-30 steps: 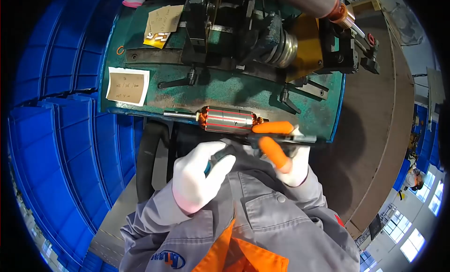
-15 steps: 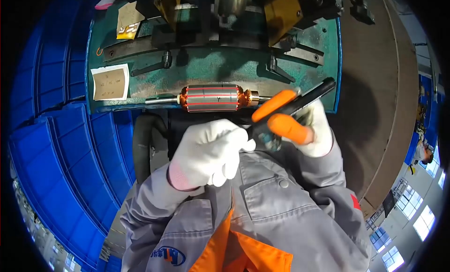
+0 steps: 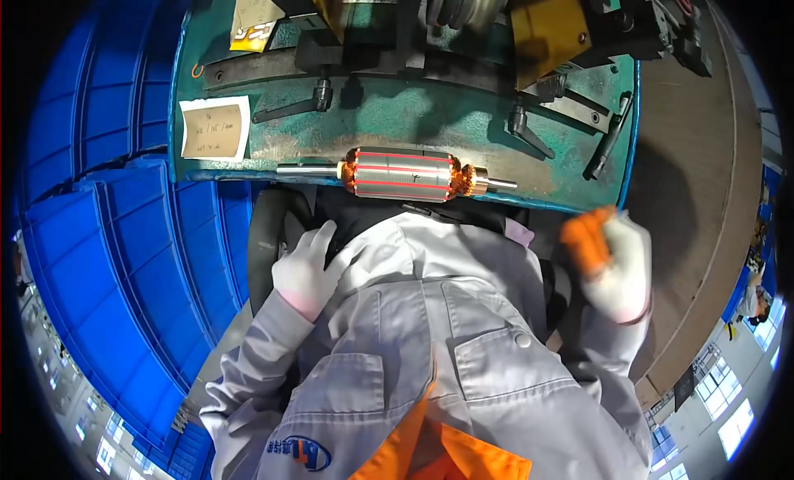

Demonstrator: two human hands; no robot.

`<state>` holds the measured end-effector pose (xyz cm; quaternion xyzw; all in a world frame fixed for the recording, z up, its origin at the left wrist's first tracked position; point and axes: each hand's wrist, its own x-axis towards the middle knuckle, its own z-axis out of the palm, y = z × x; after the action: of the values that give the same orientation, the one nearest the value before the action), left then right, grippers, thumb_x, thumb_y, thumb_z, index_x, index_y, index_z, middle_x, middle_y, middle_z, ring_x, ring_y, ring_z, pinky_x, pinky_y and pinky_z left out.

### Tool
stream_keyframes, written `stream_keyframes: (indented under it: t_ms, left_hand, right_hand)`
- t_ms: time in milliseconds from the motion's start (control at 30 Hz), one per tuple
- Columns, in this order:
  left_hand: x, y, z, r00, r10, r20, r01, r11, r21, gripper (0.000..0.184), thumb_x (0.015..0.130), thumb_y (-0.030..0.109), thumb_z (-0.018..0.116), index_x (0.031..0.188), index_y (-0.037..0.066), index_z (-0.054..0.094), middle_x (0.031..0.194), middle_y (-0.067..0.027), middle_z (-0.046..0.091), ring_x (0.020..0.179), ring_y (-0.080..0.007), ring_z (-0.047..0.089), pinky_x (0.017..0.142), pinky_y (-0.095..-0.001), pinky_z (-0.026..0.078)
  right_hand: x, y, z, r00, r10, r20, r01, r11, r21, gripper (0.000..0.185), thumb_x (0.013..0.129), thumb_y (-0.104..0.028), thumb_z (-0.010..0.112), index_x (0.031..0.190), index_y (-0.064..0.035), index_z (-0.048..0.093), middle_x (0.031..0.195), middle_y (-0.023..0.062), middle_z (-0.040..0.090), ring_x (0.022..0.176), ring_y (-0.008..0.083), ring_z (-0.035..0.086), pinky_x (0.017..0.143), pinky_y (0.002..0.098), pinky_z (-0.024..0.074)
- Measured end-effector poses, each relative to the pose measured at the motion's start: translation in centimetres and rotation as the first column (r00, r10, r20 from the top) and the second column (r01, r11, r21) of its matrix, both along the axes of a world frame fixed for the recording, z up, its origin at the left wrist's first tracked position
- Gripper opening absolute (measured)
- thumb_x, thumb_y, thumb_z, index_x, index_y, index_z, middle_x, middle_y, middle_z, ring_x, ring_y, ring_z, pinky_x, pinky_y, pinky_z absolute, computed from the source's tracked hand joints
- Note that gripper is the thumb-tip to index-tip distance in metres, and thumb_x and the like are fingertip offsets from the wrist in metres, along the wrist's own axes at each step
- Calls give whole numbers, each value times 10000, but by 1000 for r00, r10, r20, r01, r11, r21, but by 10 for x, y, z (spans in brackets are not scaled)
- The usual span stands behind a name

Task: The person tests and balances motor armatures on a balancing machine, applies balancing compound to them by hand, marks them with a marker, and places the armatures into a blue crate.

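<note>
The rotor [image 3: 403,174], with a grey core, red stripes, copper windings and a shaft at each end, lies level along the bench's front edge. My left hand [image 3: 304,269], in a white glove, is below the rotor's left end, beside a black armrest, with its fingers apart and nothing in it. Off the bench's front right corner is my right hand [image 3: 612,261], gloved in white with orange finger covers. Its fingers are curled in, slightly blurred, and no object shows in them. A black marker [image 3: 610,136] rests at the bench's right side.
Across the back of the green bench [image 3: 389,124] stands a machine with a metal rail [image 3: 256,69], black levers [image 3: 525,132] and yellow plates [image 3: 547,35]. A handwritten card [image 3: 215,129] lies at left. Blue bins [image 3: 99,290] stand left of the bench. A distant person [image 3: 754,302] shows at far right.
The marker has left my right hand and lies on the bench. My hands have moved apart, left hand to the left, right hand to the right. The camera view has shifted.
</note>
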<state>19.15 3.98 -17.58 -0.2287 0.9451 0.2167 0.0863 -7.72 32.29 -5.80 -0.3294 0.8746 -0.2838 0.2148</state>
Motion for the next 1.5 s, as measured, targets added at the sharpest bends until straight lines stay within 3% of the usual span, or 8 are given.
stream_keyframes:
  t_ms: [267,400,533,700,833,1167,1367,1500]
  left_hand:
    - [13,-7,-9,995,27,96,-40,990,134,292,907,285,637,1124,98,689,945,-140,711,812,-358,701,740,-462,555]
    - [17,-4,14,978,197,-68,-178,959,219,204,843,148,697,1036,81,701,905,-136,715,753,-327,694,649,-421,554]
    - [36,1,22,974,66,-215,-64,998,17,309,797,147,748,1097,114,680,815,-80,658,632,-271,662,570,-376,540]
    - [13,18,31,987,-142,-72,142,990,-3,373,740,172,755,1082,116,618,861,-59,653,611,-258,663,544,-376,537]
    - [23,13,32,994,-42,-103,69,957,281,352,714,84,657,1061,112,602,896,-107,681,660,-328,678,561,-426,547]
    - [72,3,23,959,67,277,-140,957,252,300,788,250,786,997,99,633,653,-105,650,602,-319,682,563,-436,540]
    - [125,4,6,841,-118,528,-171,868,467,269,859,228,682,1086,90,642,951,-200,708,850,-402,698,717,-478,552]
    - [163,6,-13,793,-174,583,-195,835,515,261,909,253,630,1087,63,644,1001,-204,712,962,-330,703,808,-411,549]
  right_hand:
    - [65,-57,-133,977,208,-55,-214,970,-116,353,825,-197,745,1150,-69,694,860,140,681,736,351,652,685,443,523]
    - [69,-75,-133,947,314,-71,-308,948,85,327,840,-226,758,1137,-99,709,829,135,688,756,313,682,693,401,542]
    - [73,-68,-105,928,343,-145,-364,918,-160,372,759,-113,782,1094,-57,631,871,142,652,751,353,651,664,432,524]
    - [76,-23,-86,934,173,312,-89,960,-266,447,713,-177,863,1060,-40,616,832,130,640,677,334,630,611,381,504]
    - [55,-11,-75,945,298,134,-273,945,-178,337,708,-178,863,953,-48,671,790,116,581,712,337,598,647,417,486]
    - [38,45,-97,900,314,303,-269,946,-181,343,677,-205,820,915,-63,619,755,59,591,719,329,616,744,413,474]
    - [56,72,-85,922,45,383,-193,914,357,268,612,-128,700,863,-70,624,744,106,646,775,348,649,824,455,458]
    - [86,85,-95,995,63,78,-89,912,401,371,627,-85,734,979,-79,618,884,134,654,782,350,625,782,451,463]
